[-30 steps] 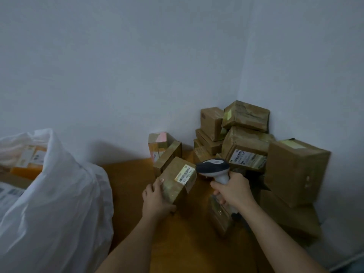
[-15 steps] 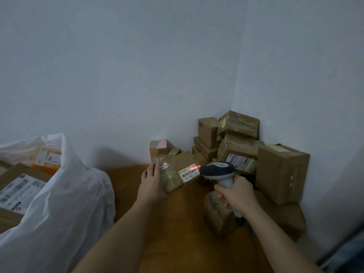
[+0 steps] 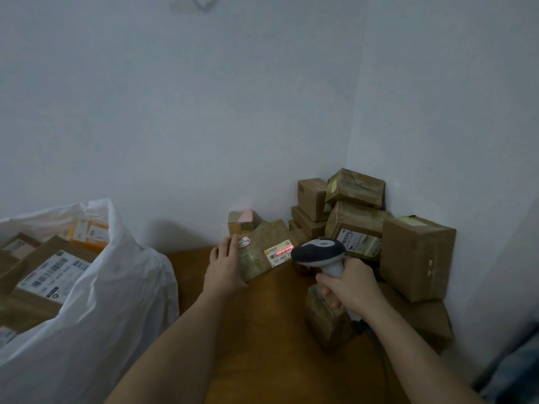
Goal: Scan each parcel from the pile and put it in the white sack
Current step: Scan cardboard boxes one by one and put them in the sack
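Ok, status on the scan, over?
Left hand holds parcel up. Right hand grips scanner, red line on its label. White sack open at left, nothing blocking.

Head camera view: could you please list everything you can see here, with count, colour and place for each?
held parcel: one, brown with a barcode label, above the table's far edge, a red scan line across its label
barcode scanner: one, dark head and pale handle, aimed at that label
parcel pile: about ten brown boxes, stacked in the right corner; exact count unclear
small box: one, brown with a pink patch, against the back wall
taped parcel: one, brown, on the table under the right wrist
white sack: one, left, open, several labelled parcels inside
table: one, brown wood, centre
walls: two, pale grey
left hand: holds the parcel's left end
right hand: grip around the scanner handle
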